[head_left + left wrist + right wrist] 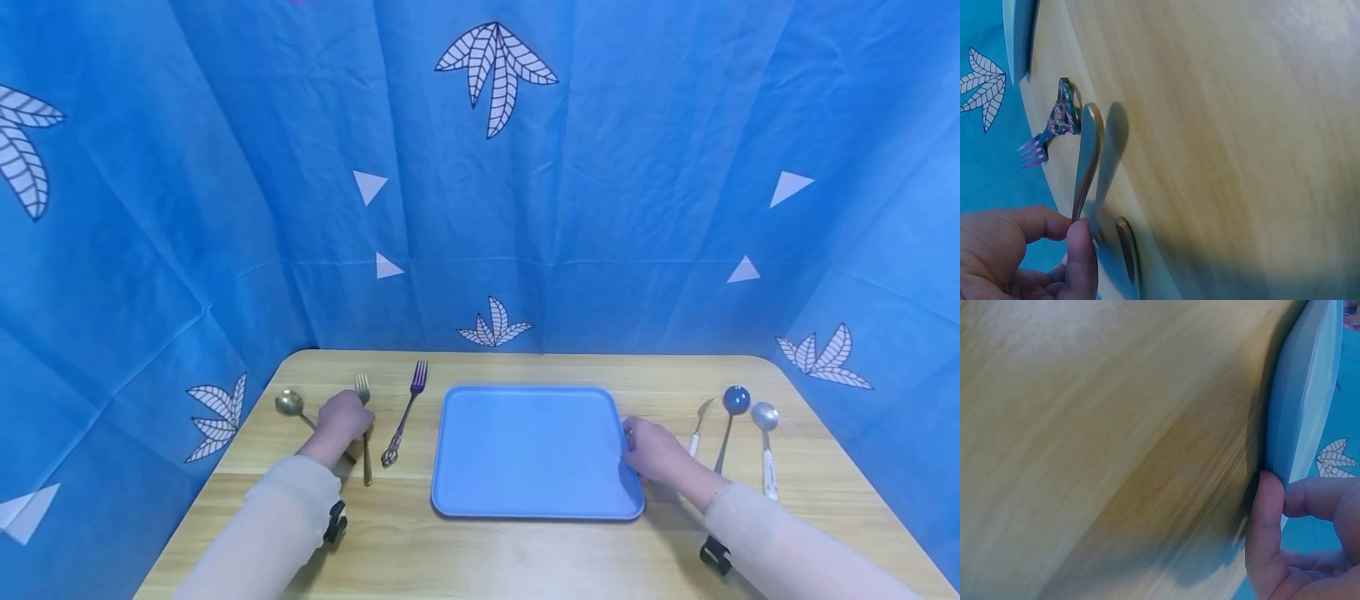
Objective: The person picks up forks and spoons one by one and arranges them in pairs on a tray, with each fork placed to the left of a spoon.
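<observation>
My left hand (343, 421) pinches a golden fork (367, 468) between thumb and forefinger. In the left wrist view that fork's handle (1088, 159) is raised over the tabletop, casting a shadow. Left of this hand lies a dull metal spoon (289, 402), its handle partly hidden by the hand. To the right is a purple fork (406, 417) with an ornate handle. My right hand (654, 452) grips the right rim of a blue rectangular tray (536, 450). The right wrist view has thumb and forefinger pinching the tray's edge (1300, 406).
Right of the tray, on the wooden table (517, 558), lie a small knife-like utensil (697, 433) with a white handle, a dark round-bowled spoon (735, 402) and a white-handled spoon (767, 433). A blue patterned curtain (622, 167) surrounds the back and sides.
</observation>
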A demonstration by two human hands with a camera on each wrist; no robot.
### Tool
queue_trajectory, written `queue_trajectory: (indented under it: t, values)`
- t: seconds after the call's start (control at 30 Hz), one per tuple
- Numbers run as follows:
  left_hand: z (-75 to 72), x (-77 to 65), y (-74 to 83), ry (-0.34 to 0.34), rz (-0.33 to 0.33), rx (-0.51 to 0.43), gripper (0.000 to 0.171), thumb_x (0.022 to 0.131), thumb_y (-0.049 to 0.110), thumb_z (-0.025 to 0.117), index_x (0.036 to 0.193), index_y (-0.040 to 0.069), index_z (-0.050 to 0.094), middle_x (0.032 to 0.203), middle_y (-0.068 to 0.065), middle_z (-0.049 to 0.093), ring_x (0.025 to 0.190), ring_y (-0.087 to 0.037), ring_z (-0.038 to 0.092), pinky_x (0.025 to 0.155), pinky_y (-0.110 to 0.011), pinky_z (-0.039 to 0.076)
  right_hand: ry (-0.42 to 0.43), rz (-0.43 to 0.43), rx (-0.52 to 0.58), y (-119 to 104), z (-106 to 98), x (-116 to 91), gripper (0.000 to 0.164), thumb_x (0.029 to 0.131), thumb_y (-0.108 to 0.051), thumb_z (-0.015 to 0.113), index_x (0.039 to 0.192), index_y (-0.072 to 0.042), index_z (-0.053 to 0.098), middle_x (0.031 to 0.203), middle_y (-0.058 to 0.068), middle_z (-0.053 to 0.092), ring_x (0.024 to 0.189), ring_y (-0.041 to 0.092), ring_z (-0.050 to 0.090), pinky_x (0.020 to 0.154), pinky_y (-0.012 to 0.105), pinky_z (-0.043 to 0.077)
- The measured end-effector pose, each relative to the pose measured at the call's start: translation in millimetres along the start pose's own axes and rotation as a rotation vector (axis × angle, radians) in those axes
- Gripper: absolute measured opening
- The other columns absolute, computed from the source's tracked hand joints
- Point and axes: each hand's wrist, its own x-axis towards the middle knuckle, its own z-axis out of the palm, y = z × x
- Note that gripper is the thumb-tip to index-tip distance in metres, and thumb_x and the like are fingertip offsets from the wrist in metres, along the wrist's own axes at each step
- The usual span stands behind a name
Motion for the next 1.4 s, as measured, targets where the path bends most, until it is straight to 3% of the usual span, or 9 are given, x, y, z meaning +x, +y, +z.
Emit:
queue_trajectory:
  t: [0.67, 0.97, 1.4]
  values:
    - [3.7, -15.1, 28.9, 0.008, 0.099, 0.011, 0.019, 0.089, 0.016, 0.067, 0.075, 0.004, 0.060, 0.073, -0.009, 0.061, 0.059, -0.021, 0.056, 0.054, -0.031, 0.045, 0.010, -0.014, 0.000, 1, 0, 0, 0.050, 0.080, 0.006, 0.064, 0.126, 0.018, 0.048, 0.077, 0.008, 0.059, 0.060, 0.017, 0.059, 0.053, 0.030, 0.053]
    - [10.5, -17.1, 38.0, 0.021, 0.130, -0.002, 0.027, 0.086, 0.017, 0.070, 0.065, 0.010, 0.054, 0.066, -0.006, 0.056, 0.060, -0.022, 0.055, 0.056, -0.033, 0.045, 0.013, -0.013, -0.010, 0, 0, 1, 0.047, 0.082, 0.004, 0.064, 0.125, 0.016, 0.050, 0.075, 0.007, 0.058, 0.059, 0.017, 0.058, 0.053, 0.031, 0.052]
    - [17.4, -26.0, 55.7, 0.014, 0.165, -0.061, 0.039, 0.086, 0.015, 0.069, 0.054, 0.014, 0.046, 0.049, 0.001, 0.049, 0.045, -0.013, 0.045, 0.046, -0.027, 0.039, -0.001, 0.010, 0.023, 1, 0, 0, 0.046, 0.083, 0.005, 0.064, 0.125, 0.017, 0.049, 0.079, 0.009, 0.060, 0.061, 0.018, 0.059, 0.053, 0.031, 0.053]
